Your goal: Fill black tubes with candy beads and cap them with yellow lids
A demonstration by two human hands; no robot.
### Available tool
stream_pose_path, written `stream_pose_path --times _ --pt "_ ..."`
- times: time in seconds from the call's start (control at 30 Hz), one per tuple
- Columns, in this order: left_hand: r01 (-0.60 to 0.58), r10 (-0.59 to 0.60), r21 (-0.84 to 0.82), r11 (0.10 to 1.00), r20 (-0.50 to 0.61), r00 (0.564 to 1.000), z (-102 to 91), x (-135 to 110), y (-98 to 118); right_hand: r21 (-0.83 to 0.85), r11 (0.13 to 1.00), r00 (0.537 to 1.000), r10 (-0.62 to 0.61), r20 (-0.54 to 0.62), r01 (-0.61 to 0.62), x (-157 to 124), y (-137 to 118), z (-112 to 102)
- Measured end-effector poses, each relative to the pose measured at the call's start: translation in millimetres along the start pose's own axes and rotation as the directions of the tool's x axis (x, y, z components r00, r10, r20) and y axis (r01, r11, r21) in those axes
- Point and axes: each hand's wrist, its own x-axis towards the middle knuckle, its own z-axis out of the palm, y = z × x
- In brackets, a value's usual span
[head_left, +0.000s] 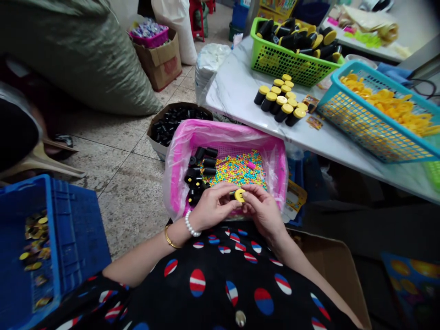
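Note:
Over the near edge of a pink basket (279, 183) lined with clear plastic, my two hands meet at a round yellow cap (239, 195). My left hand (210, 207) pinches it from the left, and the fingers of my right hand (264, 207) close on its right side. Something dark shows beside the cap between my fingers; what lies under it is hidden. Inside the basket, small coloured balls (233, 170) cover the bottom, with a little pink piece (252, 165) on top. Several black canisters (209, 171) lie along the basket's left side.
On the white table (237, 94) stand yellow-capped black canisters (284, 111), a green basket (285, 68) of similar ones, and a blue basket (364, 119) of yellow parts. A box of black canisters (172, 126) sits on the floor. A blue crate (77, 229) is at left.

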Motion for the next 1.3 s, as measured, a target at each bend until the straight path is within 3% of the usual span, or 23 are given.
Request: stream_pose_path --times 0.17,0.37,0.63,0.73,0.87,1.0,1.13,1.23,1.3 --pt "0.052 -0.05 -0.098 0.994 0.019 0.999 -1.3 -1 -5 0.048 0.99 0.979 0.12 0.168 -0.129 -1 -3 4" --pt "0.093 -0.098 -0.105 0.99 -0.051 0.994 0.9 1 -5 0.087 0.991 0.988 0.089 0.124 -0.1 -1 -2 4" --pt "-0.06 0.059 -0.006 0.998 -0.096 0.994 0.5 -2 5 -0.149 0.979 0.99 -0.128 0.066 0.137 -2 8 -2" --pt "-0.051 0.053 0.022 0.998 -0.132 0.99 1.4 1 1 -0.145 0.975 0.986 -0.163 0.046 0.168 6 16 -1" --pt "0.0 0.004 0.044 0.999 -0.083 0.997 2.7 3 0 -0.046 0.996 0.996 -0.068 0.058 0.071 17 19 4" --pt "-0.092 0.112 0.153 0.984 -0.133 0.985 0.9 0 2 0.042 0.998 0.985 0.036 0.171 -0.044 11 7 3" --pt "-0.199 0.209 0.088 0.976 -0.125 0.97 -1.6 -2 1 0.147 0.968 0.911 0.134 0.389 -0.205 1 1 -10" --pt "-0.211 0.213 0.026 0.977 -0.115 0.97 -0.5 -2 -1 0.16 0.949 0.87 0.17 0.464 -0.27 2 5 -14" --pt "-0.228 0.234 0.068 0.971 -0.094 0.968 2.1 -1 -1 0.143 0.954 0.859 0.166 0.484 -0.265 5 8 -11"
